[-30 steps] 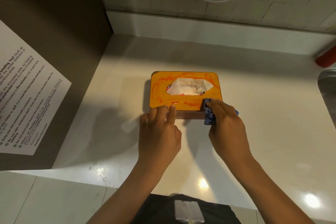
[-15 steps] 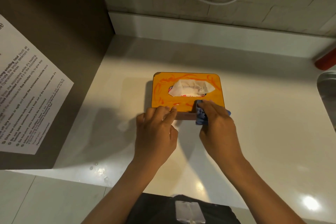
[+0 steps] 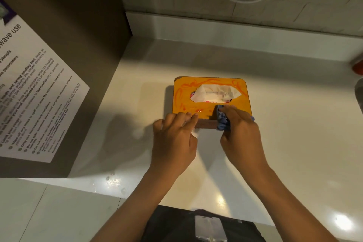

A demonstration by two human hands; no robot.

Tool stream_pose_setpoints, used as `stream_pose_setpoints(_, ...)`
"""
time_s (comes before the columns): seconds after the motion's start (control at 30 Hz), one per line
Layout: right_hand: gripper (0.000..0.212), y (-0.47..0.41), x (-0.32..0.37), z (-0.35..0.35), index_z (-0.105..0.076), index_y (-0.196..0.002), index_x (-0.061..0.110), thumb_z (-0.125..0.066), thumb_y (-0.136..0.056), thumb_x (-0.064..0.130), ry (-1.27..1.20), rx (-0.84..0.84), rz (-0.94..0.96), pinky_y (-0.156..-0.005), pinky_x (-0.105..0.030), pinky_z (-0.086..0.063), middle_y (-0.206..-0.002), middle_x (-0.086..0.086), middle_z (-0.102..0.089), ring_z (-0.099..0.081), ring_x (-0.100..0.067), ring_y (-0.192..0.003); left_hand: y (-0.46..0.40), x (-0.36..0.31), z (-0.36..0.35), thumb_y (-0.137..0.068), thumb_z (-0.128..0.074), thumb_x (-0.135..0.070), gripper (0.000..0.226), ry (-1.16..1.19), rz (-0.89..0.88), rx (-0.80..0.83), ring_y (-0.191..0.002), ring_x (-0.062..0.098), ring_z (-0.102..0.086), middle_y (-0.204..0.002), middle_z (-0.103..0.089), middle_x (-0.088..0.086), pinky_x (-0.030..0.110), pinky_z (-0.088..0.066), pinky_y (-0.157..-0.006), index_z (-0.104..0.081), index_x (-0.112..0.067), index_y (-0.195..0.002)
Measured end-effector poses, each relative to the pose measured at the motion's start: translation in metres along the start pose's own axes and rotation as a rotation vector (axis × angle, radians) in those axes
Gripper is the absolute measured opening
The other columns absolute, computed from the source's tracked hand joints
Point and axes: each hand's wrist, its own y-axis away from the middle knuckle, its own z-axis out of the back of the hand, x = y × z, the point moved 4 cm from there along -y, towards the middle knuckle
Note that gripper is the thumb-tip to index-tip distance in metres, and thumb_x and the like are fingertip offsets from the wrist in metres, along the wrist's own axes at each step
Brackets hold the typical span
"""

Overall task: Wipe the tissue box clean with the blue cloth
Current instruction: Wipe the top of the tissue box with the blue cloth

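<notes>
As I steady the tissue box (image 3: 211,102) at its near edge with my left hand (image 3: 174,139), fingers laid flat, my right hand (image 3: 241,133) grips the bunched blue cloth (image 3: 223,120) against its front rim, mid-bench (image 3: 284,124). Wiping is under way; red smears beyond likely call for strokes across the lid.

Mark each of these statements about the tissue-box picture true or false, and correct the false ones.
1. The right hand holds the blue cloth against the near edge of the tissue box. True.
2. The left hand holds a spray bottle. False: it holds nothing; its fingers rest on the box's near edge.
3. A white tissue sticks out of the box's opening. True.
4. The box top is spotless. False: reddish smears mark the orange top.
5. A printed notice hangs to the left. True.
</notes>
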Motion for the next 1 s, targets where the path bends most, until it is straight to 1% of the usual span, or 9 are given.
stream_pose_setpoints(0.13,0.038,-0.011,-0.005,0.007,-0.062,-0.118,0.005,-0.066,-0.081,-0.001,0.012,-0.049,-0.066,-0.086,-0.037,-0.051,-0.113,-0.016,-0.066,-0.062,-0.035,-0.100,0.001,0.002,0.002,-0.082,-0.075,-0.008,0.049,0.052,-0.014,-0.025,-0.107,0.031,-0.064,-0.122,-0.070,0.005,0.045,-0.051,-0.080,-0.069,-0.014,-0.130)
stream_pose_setpoints(0.23,0.036,-0.013,0.007,-0.004,-0.060,-0.119,0.003,-0.064,-0.083,-0.001,-0.016,-0.047,-0.051,-0.084,-0.033,-0.049,-0.113,-0.016,-0.065,-0.060,-0.033,-0.101,0.001,0.002,0.002,-0.081,-0.077,-0.006,0.050,0.072,-0.026,-0.029,-0.109,0.031,-0.064,-0.125,-0.070,0.005,0.043,-0.051,-0.080,-0.068,-0.013,-0.130)
stream_pose_setpoints(0.33,0.032,-0.005,0.019,-0.014,-0.064,-0.112,0.000,-0.064,-0.080,-0.007,-0.051,-0.003,0.022,-0.077,-0.031,-0.048,-0.103,-0.018,-0.067,-0.062,-0.036,-0.092,0.001,0.002,0.002,-0.079,-0.078,-0.005,0.051,0.072,-0.032,-0.030,-0.108,0.032,-0.066,-0.125,-0.071,0.006,0.043,-0.051,-0.079,-0.070,-0.012,-0.129)
stream_pose_setpoints(0.47,0.043,0.001,0.008,-0.003,-0.066,-0.110,0.003,-0.065,-0.071,-0.015,-0.038,-0.019,0.049,-0.074,-0.026,-0.044,-0.101,-0.016,-0.069,-0.064,-0.036,-0.088,0.001,0.004,0.003,-0.081,-0.075,-0.003,0.051,0.102,-0.021,0.004,-0.111,0.031,-0.064,-0.129,-0.069,0.003,0.045,-0.052,-0.081,-0.068,-0.015,-0.131)
stream_pose_setpoints(0.57,0.042,-0.005,-0.004,0.004,-0.063,-0.118,0.005,-0.067,-0.078,-0.007,-0.034,-0.058,-0.053,-0.083,-0.034,-0.050,-0.111,-0.015,-0.067,-0.063,-0.036,-0.097,0.001,0.009,0.003,-0.086,-0.070,-0.002,0.050,0.163,0.002,0.039,-0.117,0.029,-0.061,-0.135,-0.066,0.000,0.046,-0.053,-0.088,-0.066,-0.017,-0.134)
stream_pose_setpoints(0.7,0.039,-0.012,0.008,-0.009,-0.061,-0.119,0.005,-0.065,-0.081,-0.004,-0.067,-0.072,-0.038,-0.085,-0.021,-0.039,-0.113,-0.015,-0.066,-0.061,-0.032,-0.101,0.003,0.007,0.003,-0.085,-0.071,-0.002,0.053,0.167,0.002,0.053,-0.120,0.031,-0.061,-0.137,-0.064,0.003,0.049,-0.053,-0.091,-0.064,-0.015,-0.136)
stream_pose_setpoints(0.83,0.040,-0.006,0.023,-0.019,-0.062,-0.119,0.003,-0.067,-0.080,-0.004,-0.097,-0.012,0.017,-0.086,-0.023,-0.039,-0.112,-0.016,-0.066,-0.062,-0.033,-0.100,0.005,0.006,0.003,-0.081,-0.076,-0.001,0.055,0.161,-0.013,0.043,-0.116,0.033,-0.064,-0.134,-0.066,0.005,0.049,-0.055,-0.087,-0.066,-0.012,-0.133)
stream_pose_setpoints(0.9,0.041,-0.003,0.021,-0.013,-0.064,-0.115,0.003,-0.067,-0.075,-0.010,-0.095,0.000,0.073,-0.082,-0.022,-0.040,-0.108,-0.017,-0.068,-0.064,-0.034,-0.095,0.004,0.008,0.003,-0.086,-0.072,-0.003,0.053,0.199,-0.004,0.063,-0.123,0.030,-0.060,-0.139,-0.063,0.002,0.048,-0.052,-0.093,-0.063,-0.015,-0.136)
stream_pose_setpoints(1.0,0.043,-0.004,0.009,0.001,-0.066,-0.112,0.005,-0.065,-0.072,-0.013,-0.074,0.002,0.078,-0.076,-0.024,-0.043,-0.105,-0.015,-0.070,-0.066,-0.035,-0.089,0.009,0.017,0.002,-0.096,-0.061,-0.012,0.052,0.330,0.037,0.116,-0.138,0.016,-0.045,-0.150,-0.051,-0.010,0.042,-0.043,-0.111,-0.054,-0.024,-0.145)
